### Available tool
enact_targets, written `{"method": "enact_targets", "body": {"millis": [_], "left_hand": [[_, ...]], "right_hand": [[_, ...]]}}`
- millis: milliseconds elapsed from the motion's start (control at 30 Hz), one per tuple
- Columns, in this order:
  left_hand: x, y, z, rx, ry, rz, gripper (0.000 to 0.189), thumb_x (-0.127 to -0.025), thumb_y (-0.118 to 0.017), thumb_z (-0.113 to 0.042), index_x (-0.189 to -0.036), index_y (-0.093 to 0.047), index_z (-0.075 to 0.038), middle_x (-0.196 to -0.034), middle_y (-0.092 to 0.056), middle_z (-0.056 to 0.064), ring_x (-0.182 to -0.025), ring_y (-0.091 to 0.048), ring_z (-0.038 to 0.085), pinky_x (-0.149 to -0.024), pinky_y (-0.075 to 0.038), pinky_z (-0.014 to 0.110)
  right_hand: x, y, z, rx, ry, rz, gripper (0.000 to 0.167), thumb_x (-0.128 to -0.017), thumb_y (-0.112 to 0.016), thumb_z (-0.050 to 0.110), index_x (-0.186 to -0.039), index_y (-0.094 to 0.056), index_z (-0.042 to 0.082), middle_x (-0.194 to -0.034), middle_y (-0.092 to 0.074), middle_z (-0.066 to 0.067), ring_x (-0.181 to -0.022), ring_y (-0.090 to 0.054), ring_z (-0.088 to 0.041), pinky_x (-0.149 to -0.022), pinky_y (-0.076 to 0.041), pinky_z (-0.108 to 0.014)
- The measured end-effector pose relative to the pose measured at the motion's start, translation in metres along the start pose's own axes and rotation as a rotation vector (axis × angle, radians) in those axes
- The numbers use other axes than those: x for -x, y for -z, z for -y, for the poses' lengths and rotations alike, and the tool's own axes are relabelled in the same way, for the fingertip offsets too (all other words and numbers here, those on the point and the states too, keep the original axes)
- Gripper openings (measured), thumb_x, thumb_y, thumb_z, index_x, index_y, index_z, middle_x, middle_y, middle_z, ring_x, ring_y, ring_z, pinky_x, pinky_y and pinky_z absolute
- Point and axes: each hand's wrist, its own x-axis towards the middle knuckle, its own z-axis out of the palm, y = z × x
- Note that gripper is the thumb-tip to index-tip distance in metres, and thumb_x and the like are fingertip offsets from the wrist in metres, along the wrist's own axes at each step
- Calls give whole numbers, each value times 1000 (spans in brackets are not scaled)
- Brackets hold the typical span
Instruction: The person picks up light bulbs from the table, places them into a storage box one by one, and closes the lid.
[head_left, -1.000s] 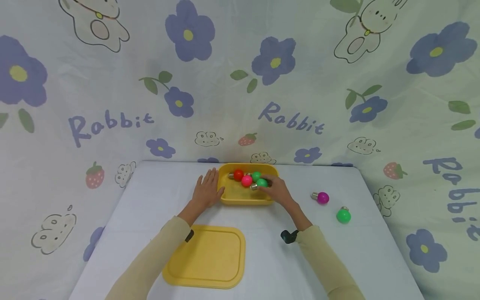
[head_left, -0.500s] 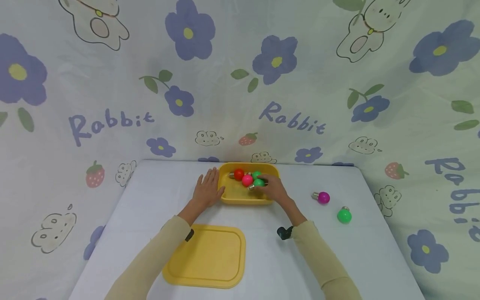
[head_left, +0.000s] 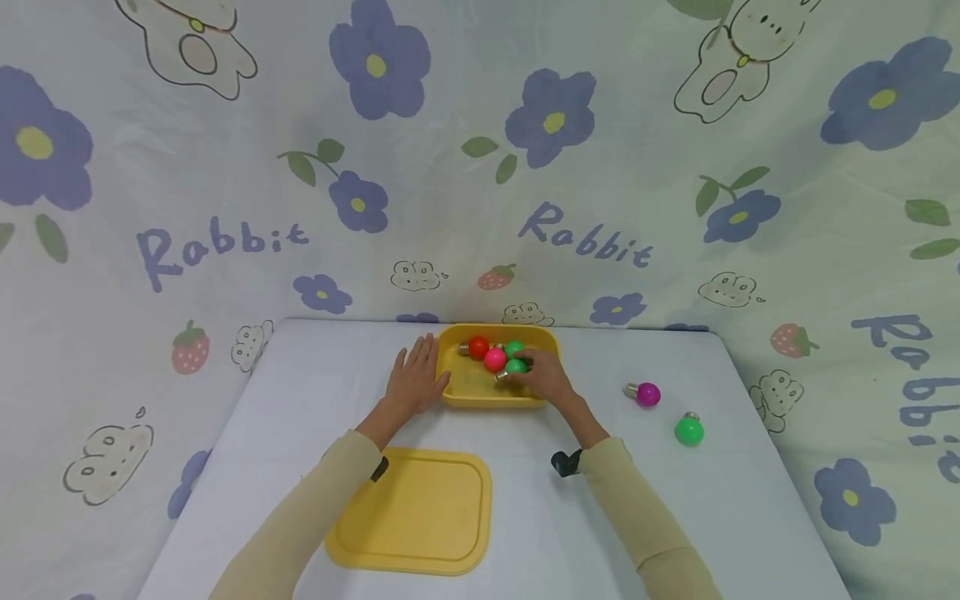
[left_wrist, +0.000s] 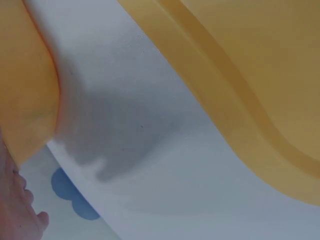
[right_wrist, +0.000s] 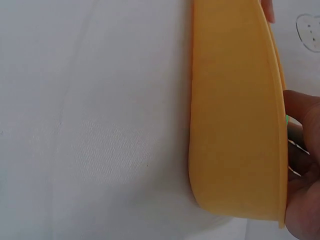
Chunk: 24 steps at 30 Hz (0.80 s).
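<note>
In the head view a yellow plastic bin (head_left: 491, 402) stands at the back of the table. My right hand (head_left: 551, 379) reaches over its right side, fingers curled round a green light bulb (head_left: 515, 367) with its metal base pointing left. Inside the bin lie a red light bulb (head_left: 478, 347), a pink light bulb (head_left: 495, 360) and a second green light bulb (head_left: 514, 349). With fingers straight, my left hand (head_left: 411, 385) lies against the bin's left side. The right wrist view shows the bin's outer wall (right_wrist: 235, 110), with my right hand at its rim, the bulb mostly hidden.
A flat yellow lid (head_left: 420, 512) lies in front of the bin, partly under my left forearm. To the right on the white table (head_left: 540, 533) are a purple light bulb (head_left: 648, 395) and another green light bulb (head_left: 689, 431). A printed cloth wall (head_left: 450, 208) rises behind.
My right hand has shifted slightly left with the green light bulb, bringing it lower beside the pink one. The left hand keeps its place at the bin.
</note>
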Motion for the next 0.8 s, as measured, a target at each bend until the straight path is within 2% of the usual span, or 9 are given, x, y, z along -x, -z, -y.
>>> {"method": "enact_targets", "body": {"millis": [200,433,800], "left_hand": [[1,1,-2,12,-2,0,74,-106,-38,-43,-157,-15,6,-164,-11,20,-150,-12,34,-119,-13,54],[-1,0,-1,8,13,28,75,-106,-35,-44,-158,-9,4,-165,-6,18,-151,-7,32,-119,-8,53],[-3,-2,0,1,3,8,75,-106,-37,-44,-157,-12,5,-165,-9,19,-151,-11,33,-119,-12,54]], "right_hand": [[-2,-4,-3,29,-13,-6,49,-85,-82,24,-125,-67,1,-118,-67,-12,-103,-60,-27,-95,-51,-41],[-5,-6,-3,79,-12,3,50,-84,-83,26,-125,-68,2,-118,-65,-12,-105,-57,-26,-97,-50,-40],[-5,-6,-2,104,24,13,49,-84,-83,26,-124,-68,2,-118,-65,-12,-106,-57,-27,-97,-50,-40]]}}
